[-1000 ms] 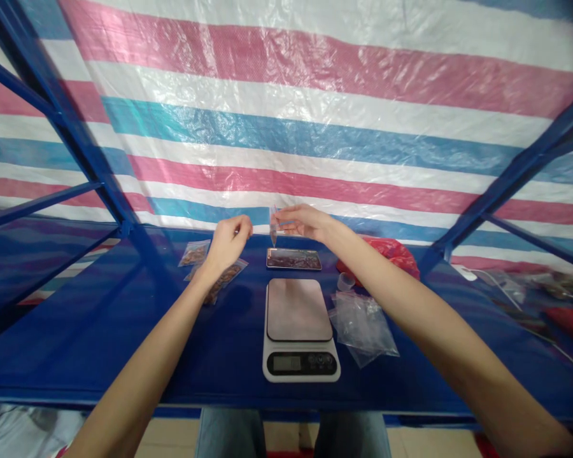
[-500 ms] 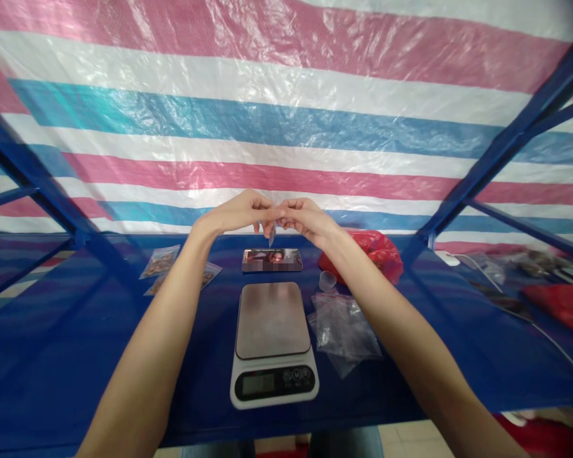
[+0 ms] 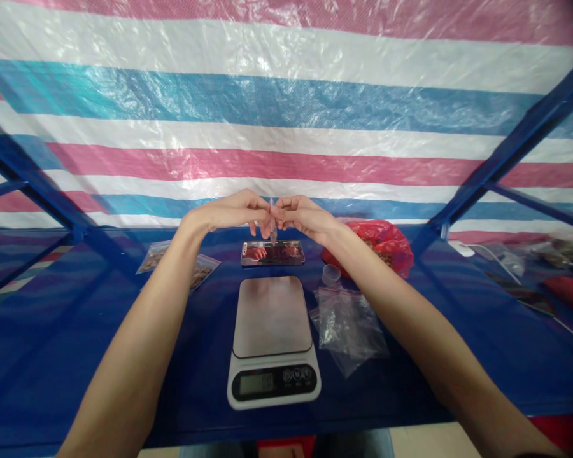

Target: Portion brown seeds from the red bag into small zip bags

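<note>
My left hand (image 3: 239, 211) and my right hand (image 3: 306, 217) meet above the far part of the blue shelf, fingers pinched together. Between them is a small clear plastic zip bag (image 3: 273, 230), seen nearly edge-on, its lower end hanging below the fingers; what it contains is hard to make out. Beneath the hands lies a phone (image 3: 286, 253) on its long side, its screen lit. Nearer to me stands a white kitchen scale (image 3: 273, 318) with a bare metal plate, its display seeming to read zero.
Filled zip bags (image 3: 203, 272) lie by my left forearm. Flat clear zip bags (image 3: 346, 331), a small clear cup (image 3: 331, 275) and a red plastic bag (image 3: 391, 245) of brown pieces lie right. Blue metal posts (image 3: 487, 168) and a striped sheet (image 3: 277, 108) bound the shelf.
The view has tilted slightly. Both hands stay together; the plastic bag between them has turned and shows more upright. The picture on the phone screen has changed.
</note>
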{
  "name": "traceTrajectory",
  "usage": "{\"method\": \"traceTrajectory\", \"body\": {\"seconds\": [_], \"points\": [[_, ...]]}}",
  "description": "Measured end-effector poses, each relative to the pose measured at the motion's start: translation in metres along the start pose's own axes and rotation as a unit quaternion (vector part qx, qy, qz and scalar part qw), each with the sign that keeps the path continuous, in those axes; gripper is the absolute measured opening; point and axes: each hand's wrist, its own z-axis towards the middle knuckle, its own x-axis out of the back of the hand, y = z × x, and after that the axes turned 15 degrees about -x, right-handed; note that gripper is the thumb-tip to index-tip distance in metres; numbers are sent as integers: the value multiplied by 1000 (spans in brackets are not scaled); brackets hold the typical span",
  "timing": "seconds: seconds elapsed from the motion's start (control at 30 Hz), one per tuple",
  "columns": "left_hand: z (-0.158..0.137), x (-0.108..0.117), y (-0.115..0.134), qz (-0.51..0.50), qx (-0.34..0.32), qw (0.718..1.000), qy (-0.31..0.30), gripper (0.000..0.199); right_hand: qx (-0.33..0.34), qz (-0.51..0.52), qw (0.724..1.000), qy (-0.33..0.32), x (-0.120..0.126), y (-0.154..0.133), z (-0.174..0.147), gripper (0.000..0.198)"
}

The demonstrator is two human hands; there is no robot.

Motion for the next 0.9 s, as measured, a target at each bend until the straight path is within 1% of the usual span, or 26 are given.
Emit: {"method": "traceTrajectory", "body": {"seconds": [0.1, 0.2, 0.27, 0.37, 0.43, 0.47, 0.57, 0.67, 0.77, 0.83, 0.9], "points": [[1, 0, -3, 3, 2, 1000, 14, 26, 0, -21, 1000, 15, -1, -5, -4, 29], [2, 0, -5, 22, -7, 999, 39, 27, 10, -64, 997, 44, -3, -11, -8, 24], [3, -2, -5, 48, -10, 998, 49, 26, 24, -97, 993, 60, -4, -13, -10, 20], [5, -6, -1, 103, 2, 994, 46, 27, 46, -149, 984, 82, -6, -14, -9, 16], [7, -10, 1, 149, 19, 988, 48, 28, 55, -202, 971, 115, -8, -13, -7, 16], [7, -12, 2, 171, 28, 983, 54, 29, 58, -236, 960, 140, -8, -13, -6, 16], [9, -14, 5, 220, 56, 971, 75, 32, 57, -321, 917, 227, -10, -14, -5, 21], [9, -12, 6, 238, 71, 963, 103, 33, 42, -351, 888, 293, -9, -15, -7, 32], [9, -12, 9, 263, 69, 954, 125, 33, 43, -364, 873, 322, -8, -15, -9, 35], [10, -15, 10, 278, 69, 948, 141, 33, 59, -371, 865, 333, -7, -14, -9, 30], [11, -18, 11, 281, 62, 945, 154, 32, 82, -358, 870, 328, -6, -12, -7, 21]]}}
